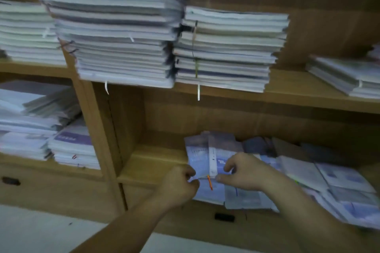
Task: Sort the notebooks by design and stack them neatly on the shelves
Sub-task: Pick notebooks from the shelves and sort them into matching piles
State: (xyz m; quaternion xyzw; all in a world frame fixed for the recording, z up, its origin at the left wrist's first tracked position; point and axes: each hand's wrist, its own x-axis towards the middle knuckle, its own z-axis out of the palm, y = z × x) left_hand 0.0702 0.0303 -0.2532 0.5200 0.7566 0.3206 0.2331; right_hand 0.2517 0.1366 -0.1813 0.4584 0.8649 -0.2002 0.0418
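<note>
We note the pale blue-and-white paper notebook (pixel 205 160) lies directly ahead of both hands, long axis pointing away; left hand (pixel 181 185) and right hand (pixel 242 172) each pinch its near edge, equally close.

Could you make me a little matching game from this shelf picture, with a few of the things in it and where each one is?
Things:
1. tall notebook stack
2. orange ribbon
3. small dark slot
4. left hand

Places:
A. in the wooden front panel at lower left
B. on the upper shelf, leaning over its front edge
C. hanging from the front edge of the notebook between the two hands
D. pinching that notebook's near edge on the lower shelf, opposite the right hand

Pairs: 1-B, 2-C, 3-A, 4-D
</note>
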